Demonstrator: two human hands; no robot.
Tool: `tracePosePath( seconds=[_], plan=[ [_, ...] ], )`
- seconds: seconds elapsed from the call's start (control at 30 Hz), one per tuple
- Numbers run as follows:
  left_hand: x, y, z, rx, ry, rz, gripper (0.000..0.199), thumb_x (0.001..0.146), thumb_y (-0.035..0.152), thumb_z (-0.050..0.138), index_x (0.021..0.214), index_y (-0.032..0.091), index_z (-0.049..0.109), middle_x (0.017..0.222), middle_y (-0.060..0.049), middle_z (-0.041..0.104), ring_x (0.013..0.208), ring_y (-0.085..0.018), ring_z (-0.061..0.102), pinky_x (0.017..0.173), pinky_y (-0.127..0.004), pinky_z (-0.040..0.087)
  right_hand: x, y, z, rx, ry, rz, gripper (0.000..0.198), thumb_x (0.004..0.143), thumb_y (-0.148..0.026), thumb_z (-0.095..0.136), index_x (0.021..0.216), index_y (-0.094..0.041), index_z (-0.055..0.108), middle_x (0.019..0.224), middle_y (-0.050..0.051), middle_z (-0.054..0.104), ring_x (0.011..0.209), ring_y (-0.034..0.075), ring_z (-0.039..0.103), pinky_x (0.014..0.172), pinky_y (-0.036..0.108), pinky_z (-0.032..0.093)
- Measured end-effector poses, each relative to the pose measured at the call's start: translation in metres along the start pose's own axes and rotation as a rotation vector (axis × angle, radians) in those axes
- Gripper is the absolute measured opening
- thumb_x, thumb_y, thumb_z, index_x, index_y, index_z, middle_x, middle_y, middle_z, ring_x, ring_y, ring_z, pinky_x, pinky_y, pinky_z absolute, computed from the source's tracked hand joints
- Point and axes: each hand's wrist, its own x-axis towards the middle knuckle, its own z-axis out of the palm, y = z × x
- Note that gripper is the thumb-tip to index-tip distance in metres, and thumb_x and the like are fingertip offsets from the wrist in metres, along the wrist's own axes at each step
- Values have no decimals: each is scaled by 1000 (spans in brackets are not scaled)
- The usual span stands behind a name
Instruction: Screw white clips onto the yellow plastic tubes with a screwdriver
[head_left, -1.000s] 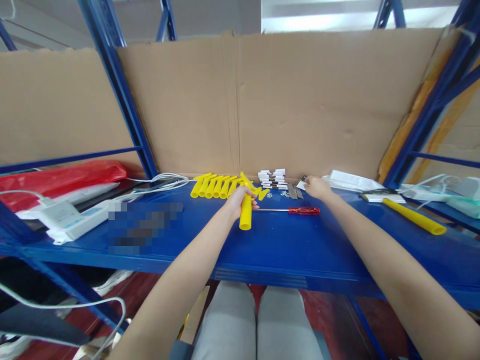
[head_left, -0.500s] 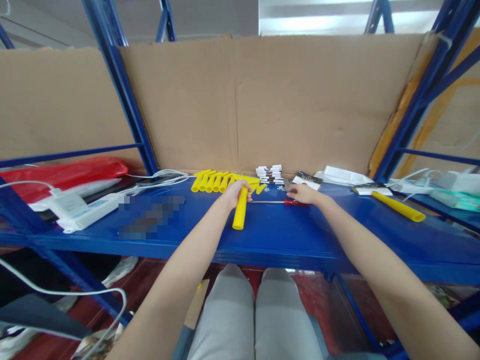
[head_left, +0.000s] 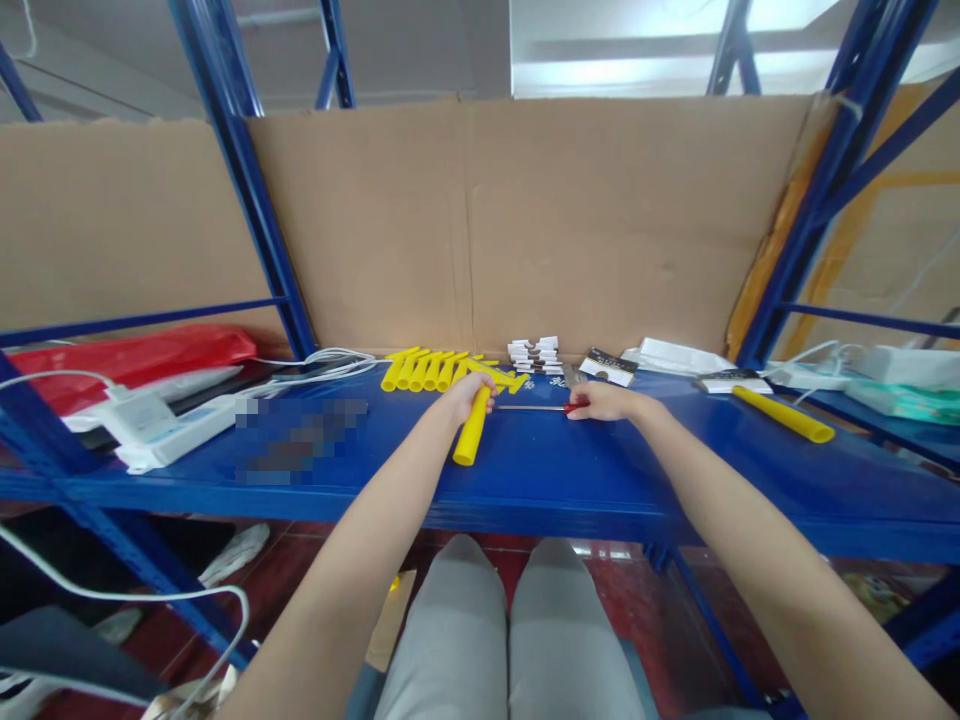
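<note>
My left hand [head_left: 459, 400] is closed around a yellow plastic tube [head_left: 470, 435], whose round open end points toward me. On the blue shelf to the right, my right hand [head_left: 604, 400] has its fingers wrapped on the red handle of a screwdriver [head_left: 534, 408]. The metal shaft lies level and points left at the tube. Behind my left hand are several more yellow tubes [head_left: 422, 372] in a row and small yellow pieces [head_left: 515, 383]. Tiny metal parts [head_left: 556, 382], too small to name, lie near the screwdriver.
A stack of white and dark strips [head_left: 534, 356] stands by the cardboard wall [head_left: 600, 220]. Black-and-white cards [head_left: 609, 366] lie right of it. Another yellow tube [head_left: 784, 414] rests far right. A power strip [head_left: 176, 430] and cables [head_left: 337, 362] occupy the left.
My right hand has lowered onto the screwdriver handle and taken hold of it. The tube in my left hand has tilted, its near end shifting slightly left.
</note>
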Motion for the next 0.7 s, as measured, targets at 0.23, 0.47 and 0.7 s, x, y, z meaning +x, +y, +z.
tracePosePath(
  seconds=[0.23, 0.47, 0.7],
  plan=[
    [6, -3, -1, 89, 168, 19, 17, 73, 2, 47, 66, 17, 45, 43, 5, 43, 35, -7, 40, 37, -18, 35, -22, 14, -21, 136, 12, 105, 32, 70, -48, 65, 70, -22, 48, 63, 2, 60, 60, 17, 57, 57, 27, 40],
    [-1, -4, 6, 193, 129, 15, 20, 76, 2, 47, 63, 17, 45, 44, 4, 44, 36, -7, 40, 36, -17, 36, -23, 22, -20, 213, 43, 9, 40, 65, -56, 66, 70, -22, 45, 59, 0, 56, 57, 15, 52, 55, 27, 39],
    [-5, -4, 9, 220, 111, 13, 19, 74, 2, 49, 61, 17, 46, 48, 3, 45, 39, -8, 42, 40, -19, 41, -22, 24, -20, 150, 71, 11, 36, 69, -53, 64, 69, -22, 45, 60, 0, 55, 59, 15, 51, 56, 27, 37]
  ],
)
